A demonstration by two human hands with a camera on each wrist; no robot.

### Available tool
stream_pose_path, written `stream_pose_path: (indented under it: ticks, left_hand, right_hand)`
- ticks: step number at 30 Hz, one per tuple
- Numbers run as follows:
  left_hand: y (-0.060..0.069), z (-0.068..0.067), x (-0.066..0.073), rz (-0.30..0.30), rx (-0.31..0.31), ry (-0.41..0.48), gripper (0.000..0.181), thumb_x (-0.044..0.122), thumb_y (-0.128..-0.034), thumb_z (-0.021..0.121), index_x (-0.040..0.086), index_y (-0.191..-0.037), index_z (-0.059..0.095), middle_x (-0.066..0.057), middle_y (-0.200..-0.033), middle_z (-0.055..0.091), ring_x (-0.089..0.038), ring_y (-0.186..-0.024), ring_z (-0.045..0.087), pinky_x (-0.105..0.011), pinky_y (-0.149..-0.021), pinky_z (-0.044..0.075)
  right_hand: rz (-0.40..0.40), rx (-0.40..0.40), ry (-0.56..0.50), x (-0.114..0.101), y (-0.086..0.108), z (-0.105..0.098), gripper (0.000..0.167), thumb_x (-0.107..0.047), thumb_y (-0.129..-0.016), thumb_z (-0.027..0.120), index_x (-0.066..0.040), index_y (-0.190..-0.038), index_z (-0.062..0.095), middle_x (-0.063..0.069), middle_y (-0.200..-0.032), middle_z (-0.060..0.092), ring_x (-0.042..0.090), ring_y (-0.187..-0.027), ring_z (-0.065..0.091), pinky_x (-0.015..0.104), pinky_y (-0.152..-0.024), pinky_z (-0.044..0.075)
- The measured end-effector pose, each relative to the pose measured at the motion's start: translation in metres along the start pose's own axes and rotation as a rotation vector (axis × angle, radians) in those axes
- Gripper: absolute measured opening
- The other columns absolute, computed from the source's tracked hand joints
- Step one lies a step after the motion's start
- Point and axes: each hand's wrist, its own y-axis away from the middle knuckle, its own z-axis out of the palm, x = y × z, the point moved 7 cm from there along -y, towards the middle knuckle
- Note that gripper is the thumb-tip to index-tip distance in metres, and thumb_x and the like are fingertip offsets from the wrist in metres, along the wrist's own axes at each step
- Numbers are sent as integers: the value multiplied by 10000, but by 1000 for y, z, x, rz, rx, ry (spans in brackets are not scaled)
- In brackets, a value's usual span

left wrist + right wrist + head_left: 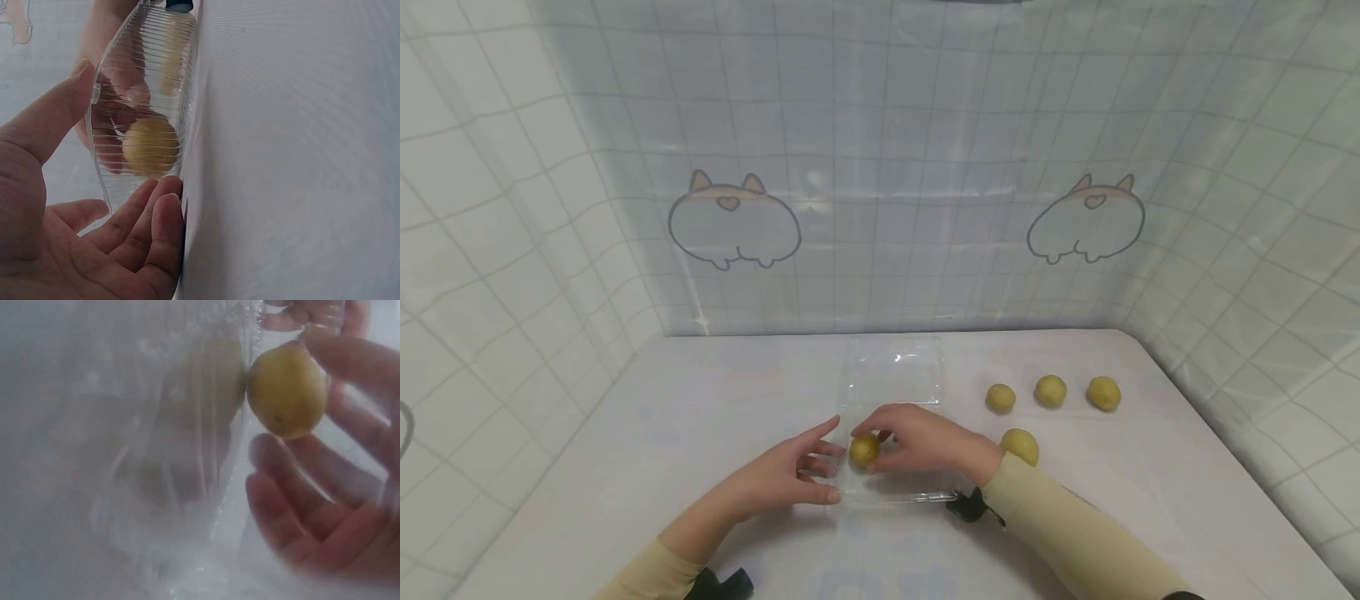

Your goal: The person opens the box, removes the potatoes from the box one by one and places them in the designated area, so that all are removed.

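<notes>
A clear plastic clamshell box (898,496) lies on the table with its lid (895,371) folded back toward the wall. My right hand (917,442) reaches over the box and holds a yellow lemon (865,451) at its left side, fingers and thumb around the fruit. Through the ribbed clear wall, the left wrist view shows the same lemon (151,147) low in the box. My left hand (793,471) is beside the box's left wall, fingers spread and thumb apart. In the right wrist view the lemon (287,390) sits between thumb and fingertips.
Right of the box is a lemon (1021,447), partly behind the right forearm. Farther back, three more lemons stand in a row: a small one (1001,398), a middle one (1050,391) and a right one (1103,393). Tiled-pattern sheeting (910,250) encloses the white table (737,392).
</notes>
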Motion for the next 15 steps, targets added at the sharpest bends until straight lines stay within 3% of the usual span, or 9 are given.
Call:
stream_pose_path:
  ticks: [9, 15]
  left_hand:
    - [0, 0, 0, 13, -4, 5, 991, 314, -822, 828, 200, -1589, 212, -48, -1385, 551, -204, -1162, 584, -445, -967, 483]
    - [0, 0, 0, 14, -2, 6, 983, 295, -828, 824, 189, -1589, 211, -56, -1384, 551, -210, -1167, 582, -450, -973, 477]
  right_hand:
    - [-18, -16, 121, 3, -5, 8, 413, -294, -866, 787, -194, -1253, 683, -155, -1123, 638, -13, -1012, 562, 190, -896, 464]
    - [-26, -6, 148, 2, -6, 8, 390, -271, -868, 787, -195, -1239, 690, -158, -1111, 646, -11, -1004, 561, 200, -892, 466]
